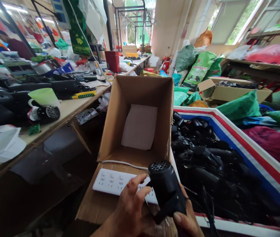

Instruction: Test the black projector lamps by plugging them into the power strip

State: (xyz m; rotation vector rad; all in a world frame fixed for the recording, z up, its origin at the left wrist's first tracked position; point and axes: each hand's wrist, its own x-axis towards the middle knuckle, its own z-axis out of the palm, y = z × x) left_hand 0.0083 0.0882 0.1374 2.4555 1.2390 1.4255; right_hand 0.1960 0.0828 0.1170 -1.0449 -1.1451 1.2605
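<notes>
My right hand (188,219) is closed around a black hair dryer (166,189), thumb on its near side. The dryer's round grille end tilts up and away from me. My left hand (132,204) is just left of the dryer, over a white power strip (111,181). Its fingers are bent, with a small dark piece at the tips that I cannot make out; the thumb is hidden. Part of the strip is covered by the left hand and the dryer. The strip lies on a cardboard flap in front of a cardboard box (106,138) with its opening facing me.
At right, a blue-lined bin (250,154) holds many black hair dryers. On the left workbench (71,110) are a green cup (45,97), a yellow-handled tool (83,94) and a white tray (2,146). Sacks are piled behind the bin. A person (19,46) is at far left.
</notes>
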